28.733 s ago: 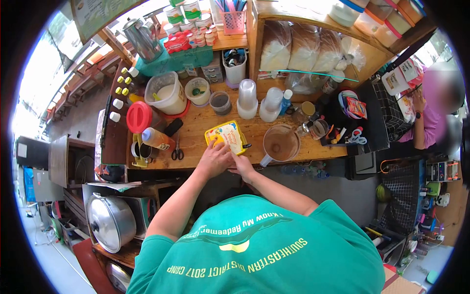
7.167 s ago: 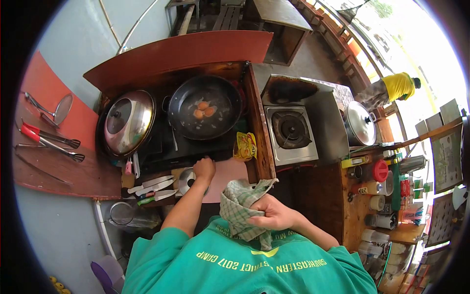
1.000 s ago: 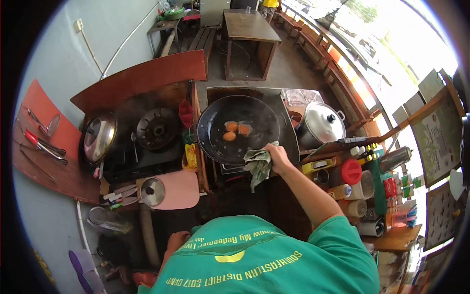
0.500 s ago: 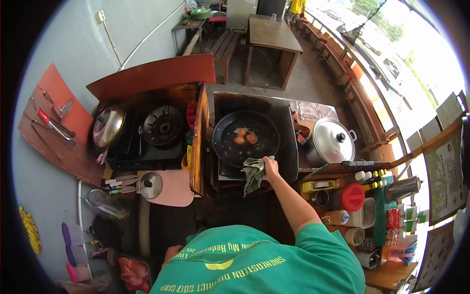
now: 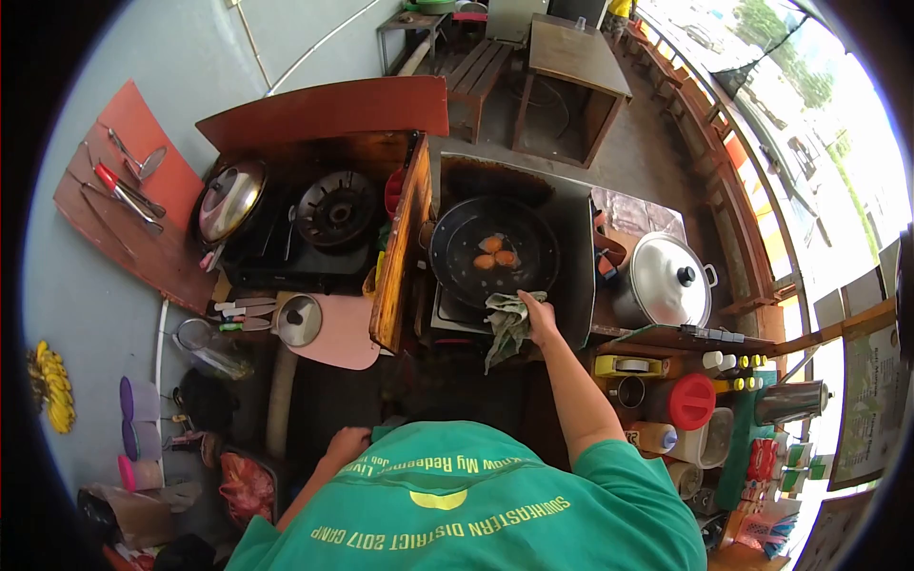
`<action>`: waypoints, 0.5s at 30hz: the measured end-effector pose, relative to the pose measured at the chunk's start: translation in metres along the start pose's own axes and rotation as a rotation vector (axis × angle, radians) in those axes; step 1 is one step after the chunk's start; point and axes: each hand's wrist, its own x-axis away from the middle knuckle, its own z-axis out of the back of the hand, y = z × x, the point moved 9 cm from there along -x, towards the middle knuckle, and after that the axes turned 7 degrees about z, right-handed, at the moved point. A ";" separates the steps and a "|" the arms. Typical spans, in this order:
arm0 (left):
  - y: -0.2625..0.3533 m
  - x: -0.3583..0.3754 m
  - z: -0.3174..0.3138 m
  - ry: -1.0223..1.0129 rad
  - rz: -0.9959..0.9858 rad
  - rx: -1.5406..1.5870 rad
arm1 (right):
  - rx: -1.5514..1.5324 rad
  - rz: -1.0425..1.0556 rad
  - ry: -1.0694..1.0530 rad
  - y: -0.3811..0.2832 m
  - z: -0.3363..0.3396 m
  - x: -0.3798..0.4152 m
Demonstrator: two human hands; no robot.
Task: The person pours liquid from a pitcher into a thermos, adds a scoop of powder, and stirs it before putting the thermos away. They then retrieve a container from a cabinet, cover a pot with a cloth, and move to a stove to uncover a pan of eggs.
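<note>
My right hand [image 5: 540, 316] is closed on a greenish cloth [image 5: 509, 326] at the near rim of a large dark pan [image 5: 457, 257]. Three orange-brown round pieces [image 5: 495, 253] lie together near the pan's middle, with small light bits around them. The pan rests over a stove inside a dark metal surround. My left hand [image 5: 349, 444] is low beside the green shirt, its fingers curled; what they hold, if anything, is hidden.
A second burner [image 5: 336, 209] and a lidded pan [image 5: 231, 202] stand left of the wooden partition [image 5: 404, 243]. Knives and a lid [image 5: 298, 320] lie near a pink board [image 5: 343, 333]. On the right are a large lidded pot [image 5: 666, 281] and a red-lidded container [image 5: 689, 402].
The view has shifted, so the stove area appears farther right. My left hand shows more beside the shirt. My right hand remains on the cloth at the pan rim.
</note>
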 end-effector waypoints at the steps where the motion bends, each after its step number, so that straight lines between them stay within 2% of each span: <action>1: 0.027 -0.008 0.009 -0.008 -0.034 0.026 | 0.102 0.024 0.054 0.001 0.010 0.000; 5: 0.117 -0.058 0.015 0.072 -0.264 0.061 | 0.087 0.082 0.021 -0.007 0.010 0.024; 8: 0.173 -0.091 0.010 0.037 -0.207 -0.024 | 0.120 0.113 0.042 -0.012 0.022 0.046; 11: 0.199 -0.145 -0.013 0.095 -0.140 -0.082 | 0.157 0.157 0.058 -0.023 0.027 0.103; 15: 0.227 -0.193 -0.026 0.185 -0.034 -0.080 | 0.129 0.110 -0.006 -0.011 0.047 0.174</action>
